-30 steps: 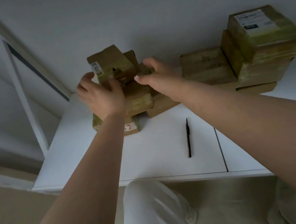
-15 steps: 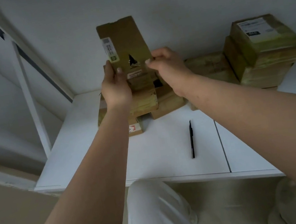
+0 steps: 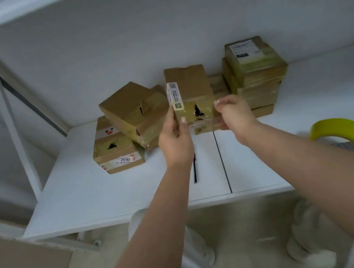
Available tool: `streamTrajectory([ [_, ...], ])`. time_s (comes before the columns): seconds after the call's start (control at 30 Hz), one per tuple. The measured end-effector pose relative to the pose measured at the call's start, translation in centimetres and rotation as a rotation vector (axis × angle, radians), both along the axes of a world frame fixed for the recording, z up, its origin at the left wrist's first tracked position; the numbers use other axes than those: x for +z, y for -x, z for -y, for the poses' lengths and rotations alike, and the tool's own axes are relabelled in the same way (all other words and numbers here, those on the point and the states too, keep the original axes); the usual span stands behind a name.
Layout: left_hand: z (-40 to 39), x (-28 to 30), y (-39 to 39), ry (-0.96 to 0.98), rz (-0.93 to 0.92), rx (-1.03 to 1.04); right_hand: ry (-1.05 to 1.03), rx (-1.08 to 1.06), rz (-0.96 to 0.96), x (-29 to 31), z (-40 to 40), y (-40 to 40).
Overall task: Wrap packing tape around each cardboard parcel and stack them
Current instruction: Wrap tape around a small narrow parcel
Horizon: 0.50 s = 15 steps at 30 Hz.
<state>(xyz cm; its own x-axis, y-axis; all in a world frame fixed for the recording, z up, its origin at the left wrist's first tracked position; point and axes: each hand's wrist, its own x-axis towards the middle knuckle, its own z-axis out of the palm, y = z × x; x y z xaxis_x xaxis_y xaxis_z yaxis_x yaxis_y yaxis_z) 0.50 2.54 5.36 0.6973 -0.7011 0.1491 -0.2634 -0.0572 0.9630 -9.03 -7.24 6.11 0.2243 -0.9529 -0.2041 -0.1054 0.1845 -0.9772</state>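
The person holds a small cardboard parcel (image 3: 189, 92) up above the white table (image 3: 83, 195), its long axis standing near upright, top end toward twelve o'clock and leaning slightly away. A white barcode label (image 3: 174, 96) runs down its left edge, and glossy tape crosses its lower face around a ragged dark hole. The left hand (image 3: 176, 141) grips the parcel's lower left corner, thumb on the front face. The right hand (image 3: 234, 114) has its fingers curled at the lower right corner; it seems to pinch the parcel there, though the contact is blurred. At nine o'clock from the parcel lies a tilted brown box (image 3: 136, 114), propped on a flatter taped box (image 3: 116, 152) printed with "2010". At three o'clock stands a stack of taped boxes (image 3: 255, 77), the top one labelled white. A yellow tape roll (image 3: 343, 133) sits at the far right edge, beyond the right forearm. A thin black pen (image 3: 194, 170) lies on the table beneath the left wrist, pointing to twelve.
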Motion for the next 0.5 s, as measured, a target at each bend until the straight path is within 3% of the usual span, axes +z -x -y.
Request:
streamTrajectory([
  [0.27,-3.3,-10.2,7.9,-0.344,-0.129,-0.146,-0.175,-0.078,-0.272,-9.4,-3.4,10.2],
  [0.37,-4.3,-12.2,9.1,-0.504,-0.062,-0.217,-0.223,-0.044,-0.371,-12.1,-5.2,12.1],
  [0.5,-5.2,-12.9,9.5,-0.541,-0.034,-0.209,-0.192,0.073,-0.433,-13.5,-6.2,13.3],
])
